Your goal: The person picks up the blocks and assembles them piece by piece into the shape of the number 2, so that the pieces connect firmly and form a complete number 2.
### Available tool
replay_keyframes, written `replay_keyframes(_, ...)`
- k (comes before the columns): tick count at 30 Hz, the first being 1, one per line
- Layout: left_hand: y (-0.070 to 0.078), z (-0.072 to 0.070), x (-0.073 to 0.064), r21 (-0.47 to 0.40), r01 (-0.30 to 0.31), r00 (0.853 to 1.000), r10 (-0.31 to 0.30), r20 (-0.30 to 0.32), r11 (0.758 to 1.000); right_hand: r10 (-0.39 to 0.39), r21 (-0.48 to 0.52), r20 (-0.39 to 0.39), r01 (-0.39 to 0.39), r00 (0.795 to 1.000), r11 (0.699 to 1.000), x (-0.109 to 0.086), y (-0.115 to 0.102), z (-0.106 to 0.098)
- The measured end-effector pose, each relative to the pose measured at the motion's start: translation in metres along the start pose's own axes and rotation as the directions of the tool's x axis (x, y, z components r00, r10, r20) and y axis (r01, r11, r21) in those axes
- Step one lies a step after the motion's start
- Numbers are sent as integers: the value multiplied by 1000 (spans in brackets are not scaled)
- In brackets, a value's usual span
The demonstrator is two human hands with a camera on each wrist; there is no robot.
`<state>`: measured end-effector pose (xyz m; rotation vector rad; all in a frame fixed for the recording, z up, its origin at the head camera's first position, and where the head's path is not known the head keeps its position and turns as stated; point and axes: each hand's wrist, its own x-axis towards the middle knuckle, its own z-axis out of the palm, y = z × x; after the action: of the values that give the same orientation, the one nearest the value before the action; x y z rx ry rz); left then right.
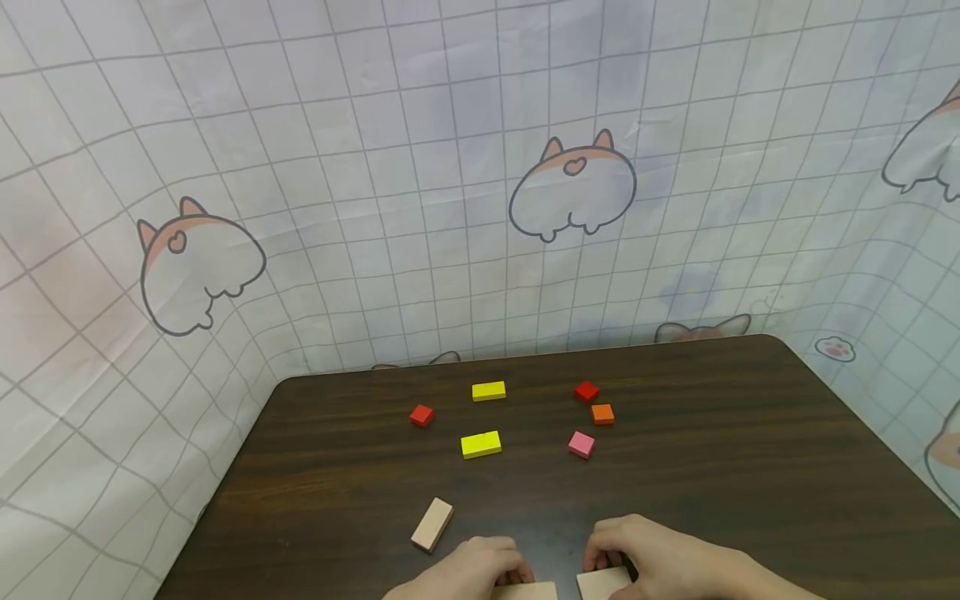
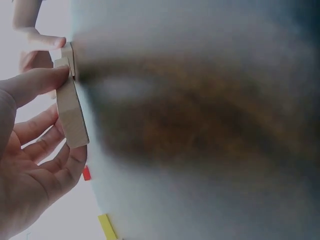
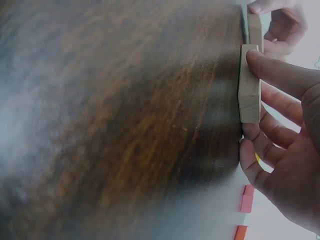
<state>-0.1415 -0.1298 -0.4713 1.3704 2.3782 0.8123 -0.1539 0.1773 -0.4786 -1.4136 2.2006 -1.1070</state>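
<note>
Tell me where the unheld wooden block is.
In the head view, the unheld wooden block lies on the table left of centre, just beyond the left hand and below-left of the nearer yellow block.

Pale wooden block (image 1: pixel 528 592) just beside a second pale block (image 1: pixel 602 583), slightly apart

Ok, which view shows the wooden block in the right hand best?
The right wrist view: the wooden block appears close and nearly whole. In the head view it runs off the bottom edge; the left wrist view shows only part, beyond the other block.
</note>
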Motion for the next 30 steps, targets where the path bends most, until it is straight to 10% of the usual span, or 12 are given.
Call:
replay_keyframes(13, -8, -23, 5, 70, 92, 990, -84, -113, 993, 43, 31, 29, -44, 999, 999, 0, 0, -2)
replay_keyframes(30, -23, -31, 19, 145, 205, 978, -195, -79, 968, 26, -24, 16, -26, 1000, 999, 0, 2, 0)
